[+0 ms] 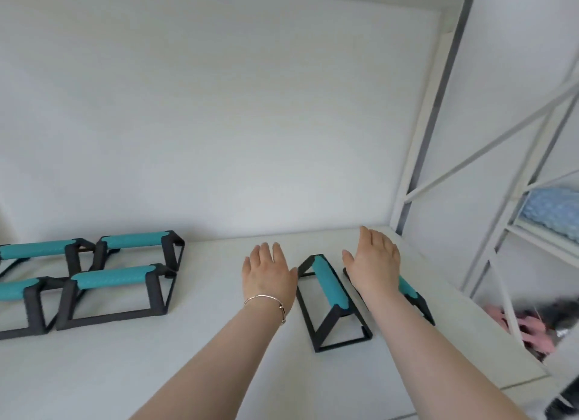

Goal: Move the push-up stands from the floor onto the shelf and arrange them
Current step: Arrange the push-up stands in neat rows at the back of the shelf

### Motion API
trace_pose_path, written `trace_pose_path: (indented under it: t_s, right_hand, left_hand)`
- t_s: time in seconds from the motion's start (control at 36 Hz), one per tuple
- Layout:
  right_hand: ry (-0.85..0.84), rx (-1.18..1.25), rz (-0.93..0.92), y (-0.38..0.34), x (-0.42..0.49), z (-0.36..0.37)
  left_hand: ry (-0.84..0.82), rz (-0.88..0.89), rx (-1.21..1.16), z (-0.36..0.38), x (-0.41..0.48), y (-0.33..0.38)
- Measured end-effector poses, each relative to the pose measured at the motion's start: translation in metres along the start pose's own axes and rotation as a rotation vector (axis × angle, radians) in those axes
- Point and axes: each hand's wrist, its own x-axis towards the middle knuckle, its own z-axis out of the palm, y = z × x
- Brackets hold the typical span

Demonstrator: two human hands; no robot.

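Several push-up stands with black frames and teal grips stand on the white shelf (219, 341). A block of them sits at the left, the nearest being a stand (116, 294). Two more point away from me at the right: one stand (330, 294) lies between my hands, and another stand (410, 291) is mostly hidden under my right forearm. My left hand (269, 272), with a thin bracelet at the wrist, hovers flat and open just left of the middle stand. My right hand (372, 259) is flat and open above the far end of the right stand, holding nothing.
The white back wall rises behind the shelf. A white metal upright with diagonal braces (419, 168) bounds the shelf on the right. Beyond it a neighbouring rack holds a blue textured item (551, 212) and pink and dark items (532, 325) lower down.
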Motion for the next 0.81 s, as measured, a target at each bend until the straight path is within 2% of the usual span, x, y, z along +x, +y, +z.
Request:
trace_pose_path:
  t_s: [0.22,0.39,0.56,0.81]
  right_hand:
    - [-0.185,-0.041,0.052,0.068,0.009,0.014]
    - [-0.306,0.009,0.087,0.076,0.022,0.022]
    - [-0.315,0.005,0.099,0.083,0.034,0.025]
    - [-0.308,0.063,-0.024,0.073,0.030,0.012]
  left_hand:
    - [-0.129,-0.067,-0.044,0.026,0.009,0.081]
    - [-0.269,-0.232,-0.364,0.030,0.022,0.099]
    - [-0.304,-0.264,-0.440,0.027,0.028,0.096]
    - [-0.270,-0.133,-0.359,0.005,0.015,0.044]
